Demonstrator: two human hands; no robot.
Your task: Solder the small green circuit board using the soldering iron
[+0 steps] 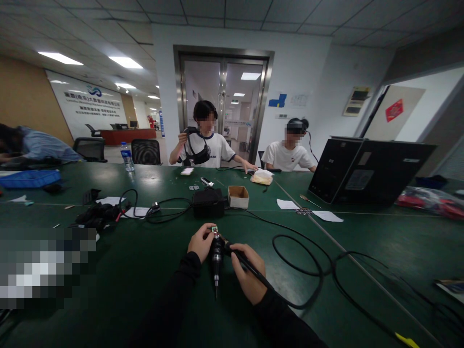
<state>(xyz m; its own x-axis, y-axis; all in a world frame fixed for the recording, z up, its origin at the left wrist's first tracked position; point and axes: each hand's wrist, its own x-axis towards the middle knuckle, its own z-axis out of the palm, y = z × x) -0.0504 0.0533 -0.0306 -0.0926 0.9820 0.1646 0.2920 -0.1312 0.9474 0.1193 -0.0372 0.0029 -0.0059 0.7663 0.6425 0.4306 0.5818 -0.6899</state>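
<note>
In the head view, the green bench (170, 309) spreads out before us. Just beyond our hands we see a black box (208, 203) with an open cardboard box (238, 198) right beside it, both standing in the way straight ahead. A black cable (321, 275) loops over the bench on our right, and a heap of dark cords (96, 215) lies to our left. Farther off we find a water bottle (127, 158), a blue tray (31, 179) at the far left, and a large black computer case (373, 171) blocking part of the right side. Across the bench sit two co-workers in white shirts, one (206, 150) holding up a dark strap, the other (288, 153) wearing a headset.

Our left hand (202, 243) has its fingers drawn together on a small green board (214, 229), which lies at their tips. A black tool (217, 256) extends from just below the board, its thin metal tip pointing towards us, between our two hands. Our right hand (251, 270) has its fingers wrapped around a black handle (242, 260), whose front end comes close to the tool's side; we cannot tell whether they touch.
</note>
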